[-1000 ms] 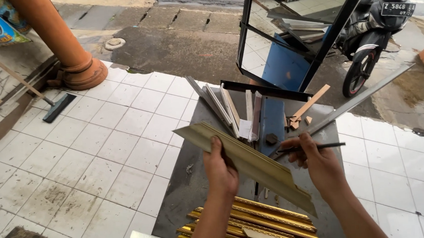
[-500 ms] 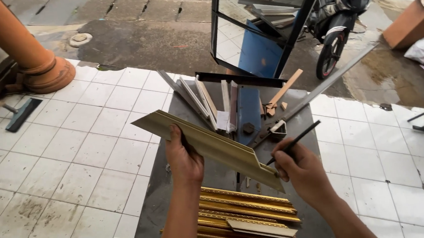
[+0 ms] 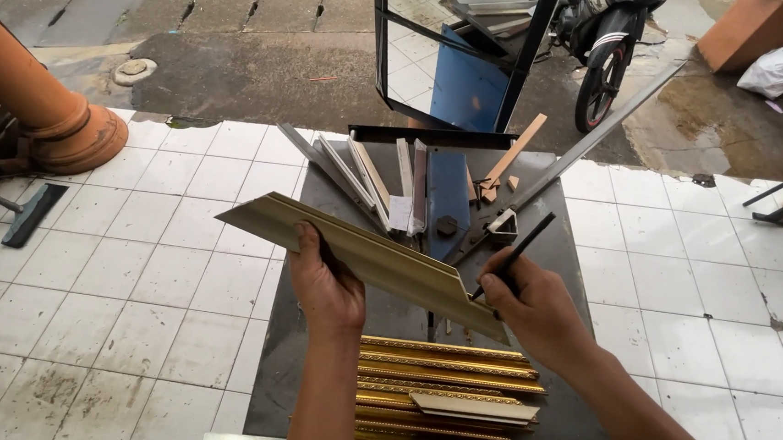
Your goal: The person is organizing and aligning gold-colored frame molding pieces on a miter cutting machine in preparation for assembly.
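My left hand (image 3: pixel 324 286) grips a long pale-gold frame moulding strip (image 3: pixel 357 253) near its middle, holding it tilted above a grey metal work table (image 3: pixel 554 241). My right hand (image 3: pixel 533 306) holds a black pencil (image 3: pixel 515 255) with its tip at the strip's lower right end. Below the hands lies a stack of ornate gold moulding pieces (image 3: pixel 440 387) on the table.
Grey and white moulding offcuts (image 3: pixel 365 171), a blue cutter body (image 3: pixel 447 193) and a long metal lever (image 3: pixel 601 132) sit on the table's far side. A mirror in a black frame (image 3: pixel 453 46) leans behind. A motorcycle (image 3: pixel 613 34), cardboard box (image 3: pixel 745 25), orange column base (image 3: pixel 64 133), white tiled floor.
The view has shifted a little, so the table and hands sit more to the centre. Both hands keep hold of the strip and the pencil; the pencil tip stays at the strip's end.
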